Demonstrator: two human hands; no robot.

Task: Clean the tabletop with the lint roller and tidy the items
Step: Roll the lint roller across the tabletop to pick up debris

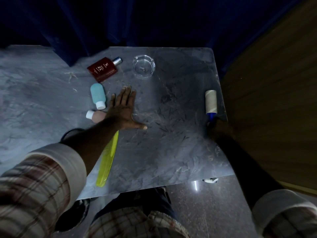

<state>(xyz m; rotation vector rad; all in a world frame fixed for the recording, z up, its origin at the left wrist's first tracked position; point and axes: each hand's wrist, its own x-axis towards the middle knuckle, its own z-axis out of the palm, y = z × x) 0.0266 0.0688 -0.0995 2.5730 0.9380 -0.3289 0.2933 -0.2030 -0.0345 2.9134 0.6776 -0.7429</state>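
The right hand (215, 129) sits at the table's right edge in deep shadow; it appears to close around the blue handle of the lint roller (211, 102), though the fingers themselves are too dark to make out. The roller's pale drum lies on the tabletop (171, 143) near that edge, pointing away from the person, probably ready to be drawn across the bare middle. The left hand (123, 110) lies flat and open on the marble, fingers spread, gripping nothing; it likely steadies the person or holds the small things aside. Just left of it lie a blue bottle (97, 96) and a pink bottle (96, 115), both on their sides. Beyond them are a red perfume bottle (103, 68) and a glass ashtray (143, 65). A yellow comb (107, 162) runs under the left forearm towards the near edge.
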